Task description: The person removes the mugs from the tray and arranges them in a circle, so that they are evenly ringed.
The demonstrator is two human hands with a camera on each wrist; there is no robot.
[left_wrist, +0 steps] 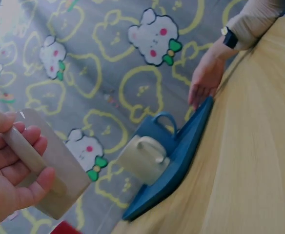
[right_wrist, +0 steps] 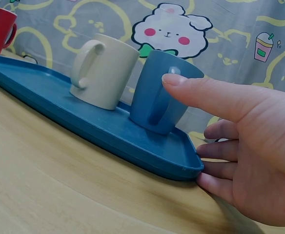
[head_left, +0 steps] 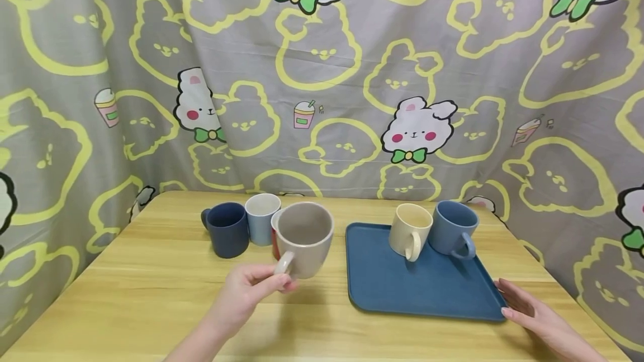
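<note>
My left hand (head_left: pixel 251 294) grips a greyish-beige mug (head_left: pixel 308 239) by its handle, holding it above the table to the left of a blue tray (head_left: pixel 397 292). In the left wrist view the fingers curl round the handle (left_wrist: pixel 28 152). My right hand (head_left: pixel 535 312) lies at the tray's right edge, its fingertips right at the rim and its fingers loosely extended. On the tray stand a cream mug (head_left: pixel 408 229) and a blue mug (head_left: pixel 453 228), side by side toward the back with their handles facing the front.
Left on the wooden table (head_left: pixel 151 289) stand a navy mug (head_left: pixel 228 233) and a light blue cup (head_left: pixel 263 222). A red mug (right_wrist: pixel 0 30) is mostly hidden behind the held mug in the head view. A patterned curtain (head_left: pixel 241 60) hangs behind the table.
</note>
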